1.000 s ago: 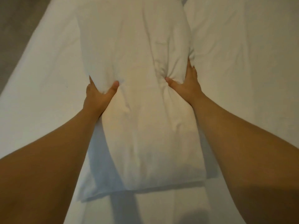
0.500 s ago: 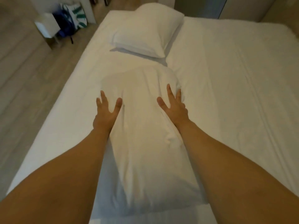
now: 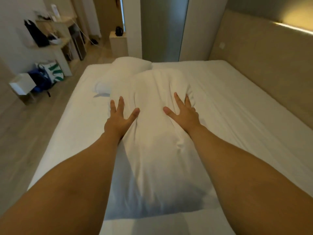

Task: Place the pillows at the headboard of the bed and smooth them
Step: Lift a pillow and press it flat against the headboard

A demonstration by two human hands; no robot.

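A long white pillow [image 3: 152,150] lies lengthwise in front of me on the white bed [image 3: 228,116]. My left hand [image 3: 118,119] presses its left side and my right hand [image 3: 183,114] its right side. Fingers are spread, thumbs dig into the top, and the fabric creases between them. The pillow is squeezed between both hands, and its far end overlaps a second white pillow [image 3: 128,67] near the bed's far left corner. The padded beige headboard [image 3: 257,68] runs along the bed's right side.
Wood floor [image 3: 33,133] runs along the bed's left edge. A white box [image 3: 22,83], a blue bag [image 3: 39,80] and a green-and-white bag [image 3: 54,72] sit by a desk with shelves [image 3: 55,38]. A frosted door [image 3: 162,28] stands beyond the bed.
My view has lifted from the pillow to the whole room. My fingers went from clenched to spread along the pillow's sides, and its far end now overlaps the second pillow.
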